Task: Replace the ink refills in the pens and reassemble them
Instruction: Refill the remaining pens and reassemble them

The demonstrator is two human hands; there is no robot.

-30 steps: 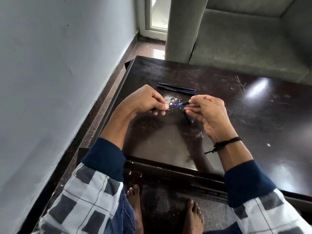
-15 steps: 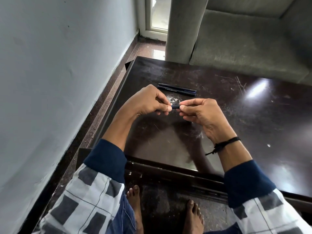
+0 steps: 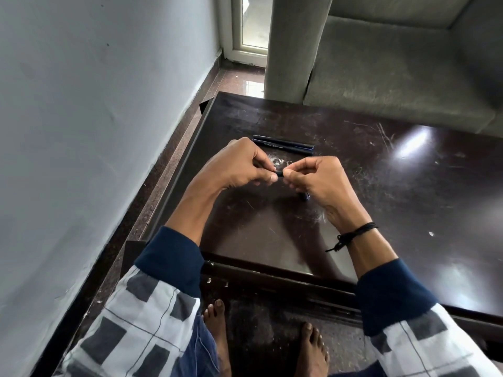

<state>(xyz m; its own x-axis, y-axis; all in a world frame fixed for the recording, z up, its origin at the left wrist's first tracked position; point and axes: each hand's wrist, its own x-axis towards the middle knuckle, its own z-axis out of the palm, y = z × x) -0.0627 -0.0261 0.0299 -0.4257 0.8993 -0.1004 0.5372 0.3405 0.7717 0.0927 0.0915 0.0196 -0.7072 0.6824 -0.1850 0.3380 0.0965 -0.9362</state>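
Above the dark table (image 3: 381, 186) I hold a dark pen (image 3: 279, 174) between both hands; only a short black stretch shows between my fingertips. My left hand (image 3: 239, 165) pinches its left end and my right hand (image 3: 315, 176) pinches its right end. A dark blue piece (image 3: 304, 196), perhaps the cap, pokes out below my right palm; most of it is hidden. Two dark pens (image 3: 283, 144) lie side by side on the table just beyond my hands.
A grey wall (image 3: 95, 131) runs close along the table's left side. A grey sofa (image 3: 394, 77) stands behind the table's far edge. My bare feet (image 3: 217, 330) rest on the floor under the near edge. White scratches mark the tabletop.
The blue refill seen between my hands a second ago has gone out of sight. My hands have closed together, leaving only a short black bit of pen showing.
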